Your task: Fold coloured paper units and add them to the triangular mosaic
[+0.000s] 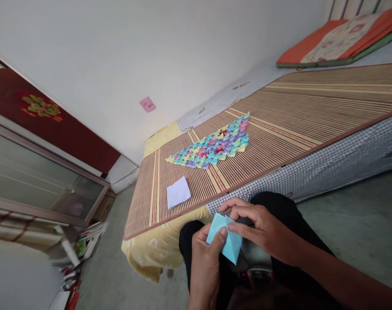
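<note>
A light blue sheet of origami paper [232, 246], partly folded with a crease down its middle, is held above my lap. My left hand [205, 254] pinches its left side, thumb on top. My right hand [257, 226] grips the upper right edge between thumb and fingers. On the bamboo mat [144, 189] beyond lies a stack of white-topped square paper [178, 193] with a bit of red at its edge. Farther back, many small folded paper pieces [212, 146] in blue, yellow, purple, pink and red stand in rows.
The mat covers a bed with a checked sheet [260, 189] and yellow cloth [154, 254]. Folded orange bedding [331, 41] lies at the far right. A pink note [147, 104] is on the wall. Left are a glass-fronted cabinet [47, 168] and clutter [82, 241] on the floor.
</note>
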### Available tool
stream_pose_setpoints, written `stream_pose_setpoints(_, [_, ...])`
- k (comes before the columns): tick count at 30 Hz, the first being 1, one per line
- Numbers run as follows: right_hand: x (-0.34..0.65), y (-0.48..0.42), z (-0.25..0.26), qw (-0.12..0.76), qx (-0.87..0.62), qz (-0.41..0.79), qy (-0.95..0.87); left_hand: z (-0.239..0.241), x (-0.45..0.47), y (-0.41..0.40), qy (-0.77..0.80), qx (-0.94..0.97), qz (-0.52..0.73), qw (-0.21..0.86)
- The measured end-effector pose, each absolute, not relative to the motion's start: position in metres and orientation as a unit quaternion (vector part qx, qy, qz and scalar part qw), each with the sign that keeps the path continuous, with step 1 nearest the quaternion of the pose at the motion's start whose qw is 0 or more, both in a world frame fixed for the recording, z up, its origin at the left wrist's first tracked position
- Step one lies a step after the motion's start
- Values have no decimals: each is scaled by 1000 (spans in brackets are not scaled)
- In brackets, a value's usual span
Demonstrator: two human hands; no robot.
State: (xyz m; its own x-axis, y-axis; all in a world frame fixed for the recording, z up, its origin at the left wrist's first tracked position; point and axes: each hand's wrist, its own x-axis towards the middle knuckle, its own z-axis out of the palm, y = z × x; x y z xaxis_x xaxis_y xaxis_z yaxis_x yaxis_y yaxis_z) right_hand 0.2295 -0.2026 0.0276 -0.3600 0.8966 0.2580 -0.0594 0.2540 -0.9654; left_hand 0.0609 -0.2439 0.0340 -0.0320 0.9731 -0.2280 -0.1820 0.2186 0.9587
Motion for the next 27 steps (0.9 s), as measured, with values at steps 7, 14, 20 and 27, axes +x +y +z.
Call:
stream_pose_setpoints(7, [230,-204,29,436,-349,493,-668,40,71,-248,535,445,470,543])
stream_pose_setpoints(14, [227,-205,25,435,-371,527,-629,42,74,-251,537,452,470,535])
stream_pose_setpoints(20, [230,-206,29,421,-381,540,-622,44,73,-251,536,463,461,534])
stream_pose_setpoints(27, [240,-204,32,408,-328,588,-616,38,72,-253,542,447,461,542])
